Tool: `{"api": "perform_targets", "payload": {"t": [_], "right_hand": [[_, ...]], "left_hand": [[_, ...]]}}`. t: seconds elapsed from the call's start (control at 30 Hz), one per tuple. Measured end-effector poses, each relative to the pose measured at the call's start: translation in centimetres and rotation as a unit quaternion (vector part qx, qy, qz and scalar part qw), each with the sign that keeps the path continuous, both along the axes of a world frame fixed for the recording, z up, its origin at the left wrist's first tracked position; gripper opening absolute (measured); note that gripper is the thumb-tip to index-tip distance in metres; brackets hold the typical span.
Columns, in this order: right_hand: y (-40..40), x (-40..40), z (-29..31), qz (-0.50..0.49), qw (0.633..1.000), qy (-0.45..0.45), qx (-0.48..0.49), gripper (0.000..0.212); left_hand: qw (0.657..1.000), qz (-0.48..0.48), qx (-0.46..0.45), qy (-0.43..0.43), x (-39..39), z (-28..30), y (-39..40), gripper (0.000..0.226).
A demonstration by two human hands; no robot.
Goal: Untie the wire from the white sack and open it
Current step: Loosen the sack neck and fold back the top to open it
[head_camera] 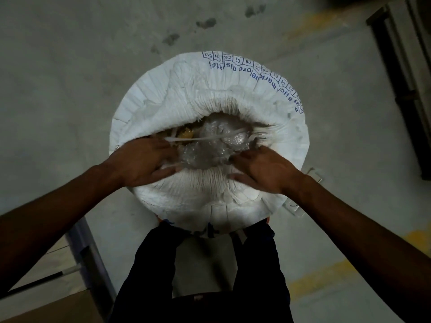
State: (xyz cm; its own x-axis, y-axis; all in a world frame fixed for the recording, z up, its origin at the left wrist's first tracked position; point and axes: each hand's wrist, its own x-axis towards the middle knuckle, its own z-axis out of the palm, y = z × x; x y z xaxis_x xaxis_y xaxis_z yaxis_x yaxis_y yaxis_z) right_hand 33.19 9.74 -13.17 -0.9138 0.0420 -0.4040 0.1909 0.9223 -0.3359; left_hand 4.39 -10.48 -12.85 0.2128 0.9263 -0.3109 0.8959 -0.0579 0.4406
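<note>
While the mouth gapes: sack (210, 89) is on the floor, upright, under both hands.
Left hand (144, 159): fingers pinch a pale strip (205, 138) stretched across the opening.
Right hand (261, 169): fingers spread flat on the gathered rim beside the clear liner (210, 155).
Risk: a hard pull may tear the liner.
Look: white, pleated, blue print.
Wire: not discernible.

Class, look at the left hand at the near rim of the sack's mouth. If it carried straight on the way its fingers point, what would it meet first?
Most likely the crumpled clear plastic liner in the mouth of the white sack; the left hand points right into it. Depth is unclear.
</note>
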Motion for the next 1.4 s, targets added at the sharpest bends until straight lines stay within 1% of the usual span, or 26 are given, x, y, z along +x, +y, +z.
{"api": "perform_targets", "payload": {"t": [0.07, 0.1, 0.17, 0.23, 0.27, 0.33, 0.37, 0.43, 0.47, 0.5, 0.57, 0.63, 0.67, 0.73, 0.8, 0.83, 0.97, 1.03, 1.13, 1.17, 1.23, 1.3, 1.33, 1.4], "right_hand": [[-0.2, 0.4, -0.3, 0.051, 0.995, -0.086, -0.01, 0.078], [-0.2, 0.6, -0.5, 0.06, 0.991, -0.118, -0.017, 0.081], [-0.3, 1.0, -0.5, 0.057, 0.982, -0.175, -0.049, 0.082], [-0.4, 1.0, 0.0, 0.05, 0.968, -0.226, -0.094, 0.082], [-0.5, 0.9, 0.3, 0.035, 0.959, -0.253, -0.126, 0.083], [-0.6, 0.9, 0.9, -0.007, 0.941, -0.283, -0.188, 0.086], [-0.7, 0.9, 1.2, -0.021, 0.935, -0.289, -0.203, 0.087], [-0.7, 0.9, 1.6, -0.029, 0.93, -0.305, -0.201, 0.092], [-0.6, 0.9, 1.8, -0.024, 0.928, -0.316, -0.195, 0.095], [-0.5, 0.9, 2.1, -0.017, 0.925, -0.329, -0.19, 0.098], [-0.1, 1.2, 2.4, 0.0, 0.919, -0.347, -0.186, 0.104], [0.3, 1.7, 2.7, 0.006, 0.914, -0.359, -0.188, 0.11], [0.4, 1.9, 2.8, 0.011, 0.913, -0.365, -0.182, 0.115], [0.4, 2.4, 3.0, 0.049, 0.913, -0.378, -0.144, 0.118], [0.0, 2.7, 3.1, 0.096, 0.913, -0.382, -0.103, 0.109], [-0.3, 2.9, 3.0, 0.107, 0.914, -0.378, -0.101, 0.101], [-0.5, 3.6, 1.8, 0.086, 0.918, -0.335, -0.194, 0.07], [-0.5, 4.0, 1.1, 0.074, 0.921, -0.314, -0.219, 0.064], [-0.4, 3.9, 0.8, 0.035, 0.923, -0.292, -0.246, 0.067], [-0.5, 3.9, 0.7, 0.021, 0.923, -0.285, -0.256, 0.07], [-0.6, 4.0, 0.7, -0.008, 0.922, -0.275, -0.272, 0.075], [-0.6, 4.1, 0.7, -0.033, 0.919, -0.269, -0.287, 0.07], [-0.7, 4.1, 0.9, -0.04, 0.917, -0.265, -0.295, 0.065], [-0.9, 4.0, 1.2, -0.047, 0.919, -0.254, -0.298, 0.054]], "left_hand": [[1.0, -0.03, -0.006, 0.006, 0.1, -0.2, -0.6, 0.057], [0.999, -0.042, -0.018, 0.01, 0.3, -0.3, -0.9, 0.062], [0.997, -0.065, -0.033, 0.011, 0.7, -0.5, -1.4, 0.063], [0.996, -0.089, -0.024, -0.009, 1.0, -0.7, -1.9, 0.06], [0.995, -0.098, -0.027, -0.023, 1.1, -0.7, -1.9, 0.062], [0.99, -0.098, -0.086, -0.045, 1.4, -0.6, -1.9, 0.072], [0.987, -0.094, -0.123, -0.044, 1.7, -0.4, -1.9, 0.08], [0.977, -0.082, -0.196, -0.031, 2.0, 0.0, -1.9, 0.094], [0.97, -0.078, -0.229, -0.028, 2.2, 0.1, -1.9, 0.095], [0.962, -0.078, -0.26, -0.028, 2.4, 0.3, -1.8, 0.089], [0.95, -0.078, -0.299, -0.037, 2.7, 0.6, -1.7, 0.067], [0.943, -0.077, -0.317, -0.059, 2.7, 1.0, -1.6, 0.056], [0.94, -0.076, -0.324, -0.07, 2.6, 1.1, -1.7, 0.056], [0.936, -0.07, -0.334, -0.086, 2.4, 1.2, -2.4, 0.072], [0.94, -0.071, -0.318, -0.097, 2.5, 0.9, -2.9, 0.09], [0.943, -0.078, -0.308, -0.101, 2.7, 0.7, -3.1, 0.095], [0.935, -0.104, -0.317, -0.124, 3.2, 0.8, -3.4, 0.101], [0.931, -0.112, -0.323, -0.126, 3.5, 0.6, -3.3, 0.094], [0.91, -0.119, -0.369, -0.149, 4.5, 0.6, -2.7, 0.077], [0.905, -0.119, -0.381, -0.151, 4.8, 0.6, -2.4, 0.07], [0.9, -0.104, -0.394, -0.156, 5.1, 0.5, -2.0, 0.048], [0.898, -0.076, -0.405, -0.154, 5.0, 0.7, -1.8, 0.032], [0.899, -0.06, -0.402, -0.164, 4.9, 0.7, -2.0, 0.033], [0.903, -0.048, -0.379, -0.199, 4.9, 0.8, -2.3, 0.048]]}}
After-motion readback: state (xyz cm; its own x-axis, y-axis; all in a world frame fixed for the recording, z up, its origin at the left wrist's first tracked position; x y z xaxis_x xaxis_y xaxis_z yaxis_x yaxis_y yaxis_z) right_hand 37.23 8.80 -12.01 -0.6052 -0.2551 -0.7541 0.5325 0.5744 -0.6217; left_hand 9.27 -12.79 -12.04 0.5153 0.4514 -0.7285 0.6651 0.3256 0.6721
